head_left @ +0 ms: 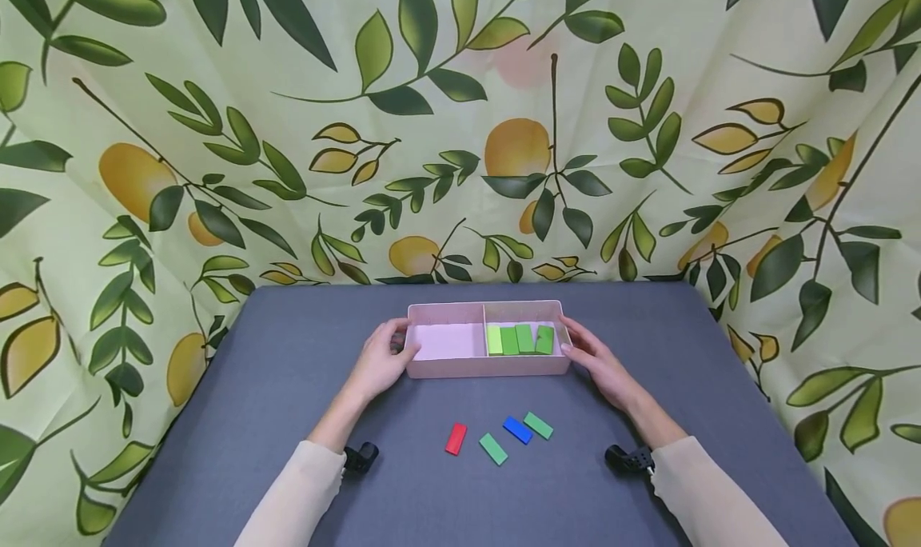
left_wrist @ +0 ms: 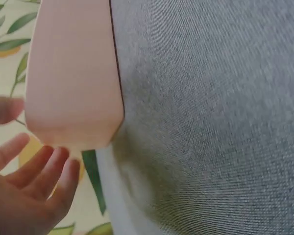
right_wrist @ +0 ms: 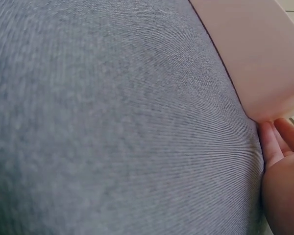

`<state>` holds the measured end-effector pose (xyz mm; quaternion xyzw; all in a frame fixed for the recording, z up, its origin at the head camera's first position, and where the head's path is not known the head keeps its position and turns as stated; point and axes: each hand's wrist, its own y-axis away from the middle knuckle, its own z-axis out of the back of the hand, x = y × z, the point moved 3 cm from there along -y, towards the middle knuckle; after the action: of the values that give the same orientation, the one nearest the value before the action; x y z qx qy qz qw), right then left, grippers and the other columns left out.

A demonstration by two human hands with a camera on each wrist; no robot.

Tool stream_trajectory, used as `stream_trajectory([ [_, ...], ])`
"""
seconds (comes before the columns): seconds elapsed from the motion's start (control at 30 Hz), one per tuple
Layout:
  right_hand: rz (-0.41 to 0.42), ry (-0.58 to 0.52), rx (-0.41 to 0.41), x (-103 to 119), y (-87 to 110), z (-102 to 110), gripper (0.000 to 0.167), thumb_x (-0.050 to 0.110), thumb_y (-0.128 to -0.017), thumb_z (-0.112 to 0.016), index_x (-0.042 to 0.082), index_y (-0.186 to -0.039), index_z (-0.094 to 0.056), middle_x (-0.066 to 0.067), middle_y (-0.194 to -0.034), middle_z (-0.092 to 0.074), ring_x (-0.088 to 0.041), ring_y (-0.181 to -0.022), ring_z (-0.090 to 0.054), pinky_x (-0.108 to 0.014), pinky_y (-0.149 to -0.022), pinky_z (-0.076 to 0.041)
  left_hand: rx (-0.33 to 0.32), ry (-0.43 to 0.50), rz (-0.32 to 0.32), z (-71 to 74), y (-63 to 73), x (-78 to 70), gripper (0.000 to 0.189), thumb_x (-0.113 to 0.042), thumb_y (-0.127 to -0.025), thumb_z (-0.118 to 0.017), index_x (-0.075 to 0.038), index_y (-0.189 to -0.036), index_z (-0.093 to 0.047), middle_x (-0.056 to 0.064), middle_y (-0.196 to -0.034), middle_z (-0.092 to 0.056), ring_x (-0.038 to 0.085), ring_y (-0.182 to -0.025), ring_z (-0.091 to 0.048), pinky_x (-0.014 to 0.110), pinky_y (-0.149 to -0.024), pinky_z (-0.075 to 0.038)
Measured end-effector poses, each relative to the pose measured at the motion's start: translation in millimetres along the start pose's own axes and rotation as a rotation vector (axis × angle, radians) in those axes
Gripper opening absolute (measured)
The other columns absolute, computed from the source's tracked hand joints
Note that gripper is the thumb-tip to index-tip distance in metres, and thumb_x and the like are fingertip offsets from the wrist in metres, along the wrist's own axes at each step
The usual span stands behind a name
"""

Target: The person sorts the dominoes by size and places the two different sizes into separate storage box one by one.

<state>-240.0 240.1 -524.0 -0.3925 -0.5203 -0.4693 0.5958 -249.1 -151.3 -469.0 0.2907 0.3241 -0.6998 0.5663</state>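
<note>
Currently, the pink box (head_left: 489, 368) rests on the gray-blue table (head_left: 288, 451), near its far edge, long side facing the person. A divider (head_left: 484, 329) separates its left and right compartments. The right compartment holds four green blocks (head_left: 525, 340) in a row; the leftmost is lighter.

The left hand (head_left: 379, 361) touches the left end of the box. Its fingers are spread, gently bent, and several fingertips meet the end wall in the left wrist view. The right hand (head_left: 606, 373) touches the right end, forefinger extended and thumb apart from it at the near corner. In the right wrist view, its visible fingers lie close together at the lower edge of the box; the remaining fingers cannot be determined.

Between the forearms, nearer the person, lie a red block (head_left: 456, 439), a green block (head_left: 493, 449), a blue block (head_left: 517, 429) and another green block (head_left: 538, 425), the last two just beside each other. A leaf-and-fruit patterned cloth (head_left: 446, 203) hangs behind the table.
</note>
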Motion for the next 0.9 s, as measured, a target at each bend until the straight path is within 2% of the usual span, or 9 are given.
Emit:
stream_trajectory([
  [0.13,0.009,0.005,0.001,0.2,-0.2,-1.7,0.063,0.022,-0.106,-0.053,0.010,-0.162,-0.024,-0.026,-0.163,-0.020,-0.045,-0.149,-0.017,-0.066,-0.117,-0.007,-0.099,-0.120,-0.096,1.6,6.7,-11.9,0.035,-0.015,-0.094,-0.070,-0.001,-0.126,-0.066,0.016,-0.115,-0.063,0.031,-0.105,-0.062,0.048,-0.090,-0.051],
  [0.2,0.009,0.003,-0.001,-0.5,-1.3,-2.3,0.064,0.022,-0.106,-0.053,0.010,-0.161,-0.025,-0.026,-0.164,-0.020,-0.044,-0.150,-0.017,-0.066,-0.117,-0.007,-0.141,-0.169,-0.169,0.5,10.7,-18.6,0.030,-0.014,-0.093,-0.071,-0.001,-0.119,-0.068,0.014,-0.109,-0.065,0.031,-0.100,-0.062,0.047,-0.085,-0.051],
  [0.3,0.006,-0.003,-0.004,-1.2,-2.9,-1.5,0.064,0.021,-0.106,-0.054,0.009,-0.161,-0.025,-0.027,-0.163,-0.022,-0.044,-0.148,-0.019,-0.066,-0.117,-0.008,-0.155,-0.194,-0.259,-4.2,17.0,-30.8,0.023,-0.012,-0.091,-0.072,-0.002,-0.111,-0.070,0.013,-0.101,-0.065,0.031,-0.093,-0.063,0.046,-0.079,-0.051],
  [0.43,-0.003,-0.015,-0.006,-0.6,-3.7,-0.5,0.064,0.020,-0.105,-0.055,0.008,-0.161,-0.025,-0.028,-0.161,-0.023,-0.045,-0.147,-0.021,-0.066,-0.117,-0.008,-0.095,-0.190,-0.343,-12.3,26.0,-44.6,0.016,-0.010,-0.089,-0.073,-0.005,-0.104,-0.070,0.008,-0.097,-0.065,0.024,-0.087,-0.064,0.040,-0.078,-0.054],
  [0.63,-0.007,-0.021,-0.011,0.2,-4.3,-2.0,0.064,0.020,-0.105,-0.055,0.009,-0.161,-0.026,-0.027,-0.162,-0.023,-0.045,-0.148,-0.019,-0.066,-0.117,-0.007,0.020,-0.190,-0.440,-19.6,39.7,-57.1,0.012,-0.010,-0.090,-0.075,-0.012,-0.100,-0.070,-0.004,-0.094,-0.064,0.012,-0.085,-0.063,0.031,-0.079,-0.055],
  [0.77,-0.006,-0.014,-0.008,0.8,-3.9,-1.8,0.065,0.020,-0.105,-0.055,0.009,-0.161,-0.025,-0.028,-0.162,-0.022,-0.045,-0.148,-0.020,-0.066,-0.117,-0.008,0.119,-0.195,-0.489,-25.4,47.7,-58.3,0.014,-0.010,-0.090,-0.075,-0.011,-0.103,-0.070,-0.001,-0.098,-0.065,0.014,-0.090,-0.063,0.033,-0.082,-0.054],
  [0.9,-0.003,-0.012,-0.008,1.6,-3.0,0.7,0.065,0.018,-0.105,-0.056,0.008,-0.161,-0.025,-0.029,-0.161,-0.023,-0.045,-0.147,-0.020,-0.066,-0.117,-0.008,0.242,-0.237,-0.504,-32.6,54.3,-55.7,0.018,-0.015,-0.091,-0.075,-0.009,-0.108,-0.070,0.003,-0.102,-0.066,0.016,-0.093,-0.062,0.034,-0.085,-0.053],
])
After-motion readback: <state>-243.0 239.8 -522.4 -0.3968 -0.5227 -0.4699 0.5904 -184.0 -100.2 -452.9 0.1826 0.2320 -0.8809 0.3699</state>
